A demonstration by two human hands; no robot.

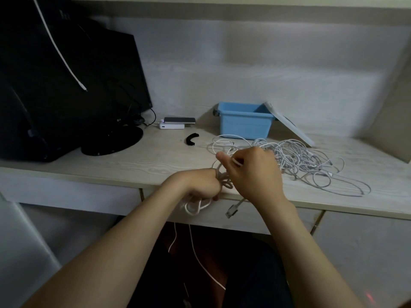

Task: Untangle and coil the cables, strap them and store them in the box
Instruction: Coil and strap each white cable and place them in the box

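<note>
Gripping a small bundle of white cable loops (195,206) at the pale wooden desk's (138,161) front edge, our left hand (201,185) is fisted. Our right hand (253,172) seems to pinch a strand, fingers curled. Behind it lies the tangled white cable pile (300,161), near the open blue plastic box (244,122).

This looks like a desk nook in a home or a small office. The hands work at the front edge of a pale wooden desk (138,161). Far to the left of them stands a black computer screen (73,85) on a round foot. Behind the hands, a phone (179,120) lies on a white charger pack (172,126). A shelf (222,5) hangs above, and drawers (71,194) sit under the desk.
</note>
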